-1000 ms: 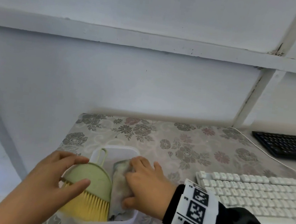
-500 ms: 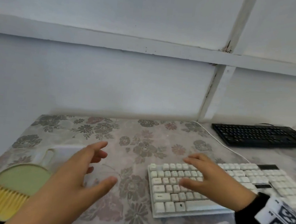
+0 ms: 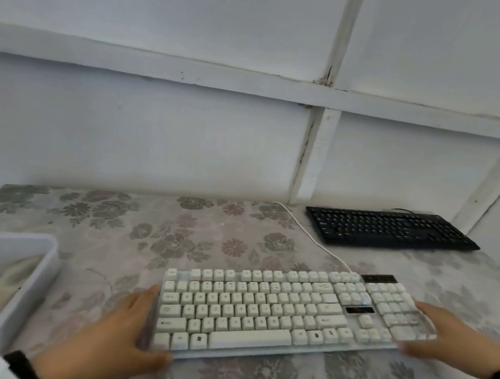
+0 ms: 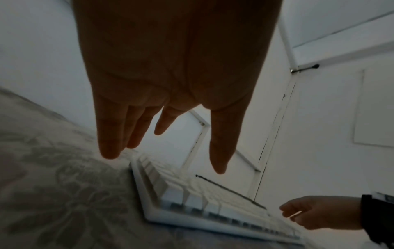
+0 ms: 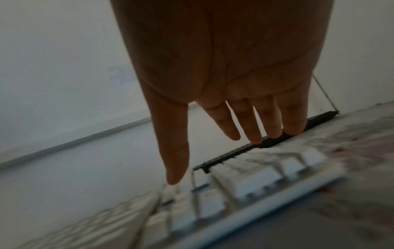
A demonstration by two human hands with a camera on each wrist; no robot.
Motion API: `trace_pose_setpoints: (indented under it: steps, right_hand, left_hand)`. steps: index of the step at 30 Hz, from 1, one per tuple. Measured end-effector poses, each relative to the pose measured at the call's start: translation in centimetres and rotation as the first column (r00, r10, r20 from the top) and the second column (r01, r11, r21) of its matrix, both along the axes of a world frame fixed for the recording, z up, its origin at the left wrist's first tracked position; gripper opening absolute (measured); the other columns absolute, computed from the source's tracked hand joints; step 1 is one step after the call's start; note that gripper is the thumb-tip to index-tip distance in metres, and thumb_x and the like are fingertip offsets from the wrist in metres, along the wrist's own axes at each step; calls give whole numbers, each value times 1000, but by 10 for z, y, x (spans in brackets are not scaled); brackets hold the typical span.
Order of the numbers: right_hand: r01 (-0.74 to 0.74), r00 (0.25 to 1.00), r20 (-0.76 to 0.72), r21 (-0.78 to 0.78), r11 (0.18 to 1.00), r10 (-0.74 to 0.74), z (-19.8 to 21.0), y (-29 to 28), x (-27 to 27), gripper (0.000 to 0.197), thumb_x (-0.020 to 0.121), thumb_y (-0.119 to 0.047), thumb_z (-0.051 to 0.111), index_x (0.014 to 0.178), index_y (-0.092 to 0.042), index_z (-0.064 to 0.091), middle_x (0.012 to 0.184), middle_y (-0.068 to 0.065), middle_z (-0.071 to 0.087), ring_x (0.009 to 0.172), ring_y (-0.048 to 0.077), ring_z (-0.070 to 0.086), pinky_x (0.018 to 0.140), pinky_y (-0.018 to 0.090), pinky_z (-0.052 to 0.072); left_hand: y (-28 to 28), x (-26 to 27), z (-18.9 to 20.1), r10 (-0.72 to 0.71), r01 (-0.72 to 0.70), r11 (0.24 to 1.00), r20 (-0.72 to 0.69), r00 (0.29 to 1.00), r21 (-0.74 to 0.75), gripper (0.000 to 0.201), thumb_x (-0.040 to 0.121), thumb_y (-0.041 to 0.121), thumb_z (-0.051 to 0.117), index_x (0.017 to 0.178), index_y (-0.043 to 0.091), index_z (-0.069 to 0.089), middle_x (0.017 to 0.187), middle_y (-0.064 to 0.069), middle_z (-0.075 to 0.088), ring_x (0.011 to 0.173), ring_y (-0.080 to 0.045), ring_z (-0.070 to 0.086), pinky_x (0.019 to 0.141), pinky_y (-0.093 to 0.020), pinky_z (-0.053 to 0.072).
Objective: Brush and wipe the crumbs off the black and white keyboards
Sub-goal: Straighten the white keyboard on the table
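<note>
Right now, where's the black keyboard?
Head view: black keyboard sits far right against the wall, beyond the white keyboard, whose white cable runs past its left end.

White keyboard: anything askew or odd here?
The white keyboard sits slightly skewed on the table, right end farther back. Left hand and right hand flank its ends. No crumbs discernible; nothing looks damaged.
</note>
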State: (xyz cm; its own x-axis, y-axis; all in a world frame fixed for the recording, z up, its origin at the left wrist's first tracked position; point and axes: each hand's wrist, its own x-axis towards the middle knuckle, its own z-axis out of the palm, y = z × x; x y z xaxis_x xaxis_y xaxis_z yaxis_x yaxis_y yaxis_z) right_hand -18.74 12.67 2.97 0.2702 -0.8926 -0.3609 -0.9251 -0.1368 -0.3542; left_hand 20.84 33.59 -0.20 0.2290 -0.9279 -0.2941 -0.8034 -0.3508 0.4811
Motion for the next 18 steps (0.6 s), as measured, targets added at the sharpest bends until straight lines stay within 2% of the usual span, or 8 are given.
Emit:
trace_pose_setpoints:
  steps: [2,3,6,9,12,14,16,18]
  right_hand:
    - [-7,1000,5,50,999,7,-3,-4,-3,140,37,-71,76,149,-14,15,152,5,28,135,19,33,105,26,27]
    - [-19,1000,6,67,998,19,-4,-6,-3,146,35,-70,78,150,-14,9,154,5,25,137,18,31,107,25,25]
    - [-30,999,15,73,997,29,-6,-11,-3,168,11,-81,67,151,-15,2,155,3,20,139,18,27,109,25,24]
    - [-19,999,30,66,998,17,-9,-14,-4,149,34,-68,77,151,-14,2,156,4,18,140,18,25,109,24,22]
    - [-53,999,-5,46,998,53,-8,-19,-5,175,3,-90,56,151,-14,2,156,4,19,139,18,27,110,26,23]
    - [-49,998,-23,37,998,50,-11,-22,-7,182,-7,-93,45,151,-14,2,156,3,19,139,18,28,110,26,23]
    - [-57,998,4,53,997,57,-6,-18,-5,176,1,-89,56,151,-13,2,155,3,20,138,19,28,109,25,24]
    - [-65,998,1,61,996,65,-6,-15,-4,156,27,-74,76,151,-13,3,155,3,20,138,19,29,108,24,24]
  left_hand:
    - [-3,-3,-7,-17,17,1000,19,1000,0,112,65,63,63,144,35,-10,151,14,11,137,-4,17,112,-21,19]
    - [-4,-5,-9,-26,27,1000,16,1000,-13,113,62,63,63,144,35,-10,150,15,14,136,-4,20,112,-21,21]
    - [-4,-9,-12,-32,31,997,-2,1000,-68,109,60,57,65,142,40,-5,145,17,23,128,1,30,105,-16,27]
    - [-6,-18,-13,17,-16,998,22,1000,-68,109,63,55,65,145,32,-2,147,14,22,130,-2,31,108,-18,27]
    - [-11,-29,-13,83,-83,997,100,992,-5,111,73,51,64,147,17,-12,155,4,8,140,-10,19,113,-21,19]
    - [-13,-36,-9,111,-114,993,131,985,12,107,79,50,61,146,15,-15,155,2,5,141,-12,17,112,-21,17]
    - [-14,-40,-6,122,-124,992,146,982,5,105,81,50,59,146,14,-15,155,1,7,141,-12,18,111,-20,17]
    - [-14,-42,-5,137,-137,990,148,979,-5,103,81,50,59,146,14,-13,155,0,9,140,-12,19,111,-20,18]
